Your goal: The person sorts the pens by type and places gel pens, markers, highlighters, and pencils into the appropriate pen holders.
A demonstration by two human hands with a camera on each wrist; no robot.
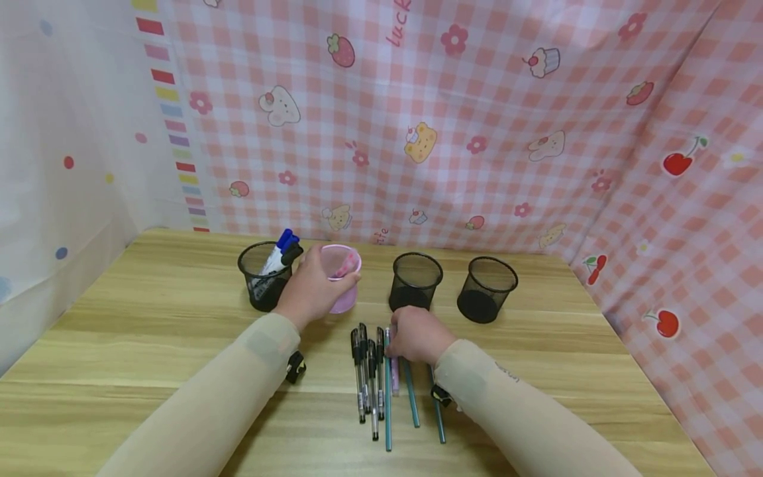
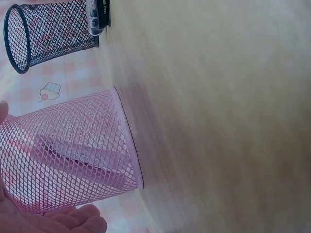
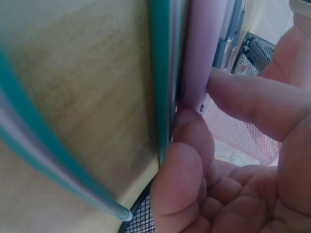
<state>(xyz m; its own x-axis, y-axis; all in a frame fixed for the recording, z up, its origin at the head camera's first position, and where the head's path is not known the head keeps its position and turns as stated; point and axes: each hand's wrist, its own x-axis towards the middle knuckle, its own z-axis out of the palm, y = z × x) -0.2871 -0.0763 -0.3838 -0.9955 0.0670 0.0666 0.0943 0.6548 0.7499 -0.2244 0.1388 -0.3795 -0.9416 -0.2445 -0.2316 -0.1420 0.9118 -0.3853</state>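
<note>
I can read "luck" on the pink cloth (image 1: 501, 93) and "Pen" on a black pen (image 2: 103, 14). I have both arms (image 1: 205, 397) reaching far over the bench (image 1: 149, 331). My left hand (image 1: 312, 285) holds the pink cup (image 1: 342, 303) by its sides. My right hand (image 1: 420, 334) pinches a pink pen (image 1: 395, 381) with thumb and fingers. The pen is mid-bench between two blue-green pencils (image 1: 389, 404), its long way running near to far.
</note>
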